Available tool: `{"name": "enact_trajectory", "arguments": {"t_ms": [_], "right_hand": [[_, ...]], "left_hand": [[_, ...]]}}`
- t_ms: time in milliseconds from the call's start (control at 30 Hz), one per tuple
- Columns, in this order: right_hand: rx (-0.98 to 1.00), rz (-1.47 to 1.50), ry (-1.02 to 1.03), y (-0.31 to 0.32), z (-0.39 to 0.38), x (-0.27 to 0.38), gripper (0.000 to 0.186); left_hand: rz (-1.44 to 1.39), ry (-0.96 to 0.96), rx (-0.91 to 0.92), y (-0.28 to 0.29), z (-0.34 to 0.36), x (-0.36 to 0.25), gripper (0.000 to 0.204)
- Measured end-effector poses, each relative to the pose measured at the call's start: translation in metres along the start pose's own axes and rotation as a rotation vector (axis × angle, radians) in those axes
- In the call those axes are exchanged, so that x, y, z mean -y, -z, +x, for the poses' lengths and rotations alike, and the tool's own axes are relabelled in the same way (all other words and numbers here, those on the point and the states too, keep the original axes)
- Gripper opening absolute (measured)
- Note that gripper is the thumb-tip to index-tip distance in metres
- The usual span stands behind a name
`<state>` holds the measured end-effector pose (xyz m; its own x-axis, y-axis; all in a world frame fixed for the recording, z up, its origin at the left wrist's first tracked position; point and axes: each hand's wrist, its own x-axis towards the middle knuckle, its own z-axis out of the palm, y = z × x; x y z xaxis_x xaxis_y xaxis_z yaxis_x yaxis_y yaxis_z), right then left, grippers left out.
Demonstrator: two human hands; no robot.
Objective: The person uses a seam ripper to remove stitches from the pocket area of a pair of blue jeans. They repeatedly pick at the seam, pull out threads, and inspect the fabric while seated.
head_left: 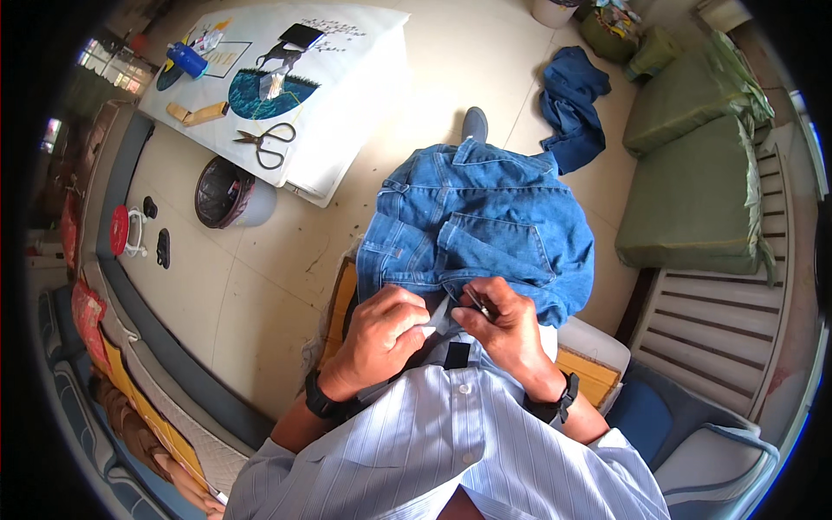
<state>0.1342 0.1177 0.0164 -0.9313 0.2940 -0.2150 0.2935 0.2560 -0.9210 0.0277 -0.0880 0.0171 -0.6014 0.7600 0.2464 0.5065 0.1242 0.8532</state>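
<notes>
Blue denim jeans (498,230) lie bunched across my lap, with pockets and seams facing up. At their near edge, my left hand (386,334) is closed, pinching the denim. Close beside it on the right, my right hand (503,325) is closed around a slim dark tool (481,303) with a metallic glint. Most of that tool is hidden by my fingers, so its kind cannot be made out. A whitish-grey strip of cloth shows between the two hands.
A white-covered table (347,95) at the far left bears black-handled scissors (269,143), a blue bottle (186,59) and a yellowish block (204,113). Below it stands a lined waste bin (260,204). More denim (572,104) lies on the floor; green cushions (693,199) rest on a slatted bench (719,325).
</notes>
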Motion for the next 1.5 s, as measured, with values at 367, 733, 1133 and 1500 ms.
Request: {"name": "enact_trajectory", "arguments": {"t_ms": [367, 733, 1133, 1500], "right_hand": [[0.018, 0.722, -0.253, 0.005, 0.015, -0.014, 0.023], [0.117, 1.245, -0.330, 0.043, 0.028, -0.014, 0.021], [0.205, 1.401, -0.362, 0.044, 0.028, -0.023, 0.022], [0.228, 1.173, -0.310, 0.052, 0.024, -0.009, 0.016]], "left_hand": [[-0.059, -0.169, -0.039, -0.005, 0.005, 0.000, 0.021], [0.104, -0.121, 0.059, 0.020, -0.001, -0.001, 0.016], [0.185, -0.006, 0.020, -0.015, 0.059, -0.014, 0.035], [-0.032, 0.017, 0.089, -0.027, 0.072, 0.011, 0.022]]}}
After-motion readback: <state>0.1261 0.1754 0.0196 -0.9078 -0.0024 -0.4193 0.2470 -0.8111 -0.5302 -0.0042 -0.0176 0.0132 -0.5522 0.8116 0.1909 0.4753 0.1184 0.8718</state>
